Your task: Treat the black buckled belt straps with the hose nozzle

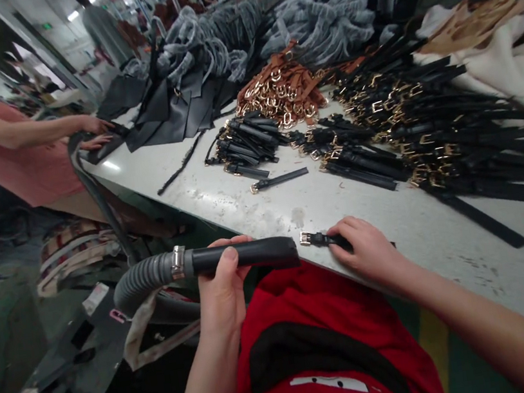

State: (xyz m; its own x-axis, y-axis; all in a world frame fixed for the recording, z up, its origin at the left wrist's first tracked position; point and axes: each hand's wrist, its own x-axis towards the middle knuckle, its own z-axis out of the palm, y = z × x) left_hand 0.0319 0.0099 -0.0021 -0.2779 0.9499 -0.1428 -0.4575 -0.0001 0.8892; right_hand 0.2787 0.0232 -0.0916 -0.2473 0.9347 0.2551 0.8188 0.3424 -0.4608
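Black rubbery nozzle (245, 255) on a grey ribbed hose (143, 281), gripped in the left hand (224, 296). Fingers wrap it from below, thumb up the near side; grip closed firm around the tube just right of the metal clamp (180, 263).

Nozzle long axis runs 9 to 3 o'clock, roughly level with the near table edge. Open end points to 3 o'clock, straight at the buckle.

Short black strap (329, 239) with a pale metal buckle (305, 238) lies on the white table (441, 223), at the near edge. Right hand (369, 249) presses flat on top of it, palm down, fingers covering its right part; pinning rather than a clenched hold. Only the buckle end and a short length show, plus a sliver of tail past the hand near 3 o'clock.

Strap long axis also 9 to 3, in line with the nozzle. Buckle end faces 9 o'clock, toward the nozzle mouth. Gap between the two is small: near, not touching.

Right hand is on the strap; left hand lies at 9 o'clock from it, with the nozzle between.

Beyond, at 12 to 2 o'clock: heaps of black straps (432, 127), a brown pile (279, 90), one loose strap (279, 180). Another person's hands (94, 132) work at 10 o'clock, far end.
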